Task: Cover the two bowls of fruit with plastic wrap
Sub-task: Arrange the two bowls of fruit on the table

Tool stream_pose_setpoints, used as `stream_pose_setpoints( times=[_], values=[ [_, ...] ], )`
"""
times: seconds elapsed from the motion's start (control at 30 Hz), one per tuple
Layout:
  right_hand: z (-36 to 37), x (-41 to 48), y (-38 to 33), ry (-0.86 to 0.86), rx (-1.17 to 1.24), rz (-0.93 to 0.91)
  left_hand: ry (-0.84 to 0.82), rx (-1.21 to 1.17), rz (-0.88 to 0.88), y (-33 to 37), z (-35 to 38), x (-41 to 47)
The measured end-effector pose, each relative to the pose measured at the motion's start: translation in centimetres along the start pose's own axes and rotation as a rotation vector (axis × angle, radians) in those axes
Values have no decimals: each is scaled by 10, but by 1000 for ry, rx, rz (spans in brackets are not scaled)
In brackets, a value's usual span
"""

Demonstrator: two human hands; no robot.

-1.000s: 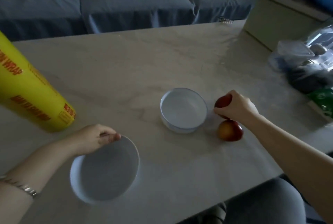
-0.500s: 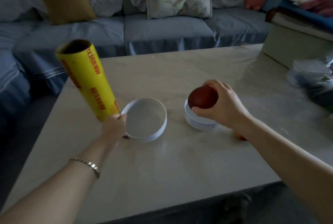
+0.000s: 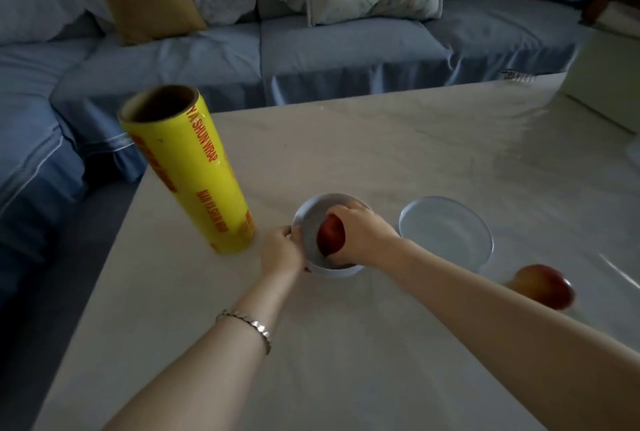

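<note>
Two white bowls stand mid-table. My left hand (image 3: 281,250) grips the near-left rim of the left bowl (image 3: 308,219). My right hand (image 3: 360,234) holds a red apple (image 3: 330,235) down inside that bowl, fingers curled round it. The right bowl (image 3: 446,229) holds nothing. A second red-yellow apple (image 3: 543,286) lies on the table to the right of my right forearm. A tall yellow roll of plastic wrap (image 3: 187,170) stands upright, left of the bowls.
The pale table (image 3: 346,344) has its left edge close to the roll. A blue sofa (image 3: 311,52) with cushions runs behind and to the left. A light box (image 3: 602,84) sits at the table's far right corner.
My right hand carried the apple from above the right bowl over into the left bowl. My left hand stayed on the left bowl's rim. The view shifted left.
</note>
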State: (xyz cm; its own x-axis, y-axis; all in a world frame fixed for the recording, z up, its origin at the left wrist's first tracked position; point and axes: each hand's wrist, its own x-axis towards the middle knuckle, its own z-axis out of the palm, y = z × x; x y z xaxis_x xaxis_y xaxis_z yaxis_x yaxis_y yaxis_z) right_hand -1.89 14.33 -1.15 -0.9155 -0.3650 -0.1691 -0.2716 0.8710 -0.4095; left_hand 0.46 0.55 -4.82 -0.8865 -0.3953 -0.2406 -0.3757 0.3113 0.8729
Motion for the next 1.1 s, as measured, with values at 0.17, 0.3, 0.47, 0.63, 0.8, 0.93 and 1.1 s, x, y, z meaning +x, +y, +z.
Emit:
stream_pose_setpoints(
  times=[0.17,0.3,0.47,0.63,0.8,0.93,1.1],
  values=[
    [-2,-4,7,-14,61,-62,-26,-60,-55,-12,7,12],
    [-23,-45,37,264,130,-84,-9,77,87,-10,3,0],
    [-50,-108,137,374,1,314,239,319,668,5,23,-54],
    [-51,-136,189,-91,37,614,-296,139,435,31,73,-96],
    [-42,-131,192,166,143,666,-456,151,-56,41,108,-91],
    [-62,-108,164,466,243,446,-488,-267,-155,36,121,-77],
    [-54,-66,129,252,-24,241,-494,-401,-163,34,119,-77]
  ],
)
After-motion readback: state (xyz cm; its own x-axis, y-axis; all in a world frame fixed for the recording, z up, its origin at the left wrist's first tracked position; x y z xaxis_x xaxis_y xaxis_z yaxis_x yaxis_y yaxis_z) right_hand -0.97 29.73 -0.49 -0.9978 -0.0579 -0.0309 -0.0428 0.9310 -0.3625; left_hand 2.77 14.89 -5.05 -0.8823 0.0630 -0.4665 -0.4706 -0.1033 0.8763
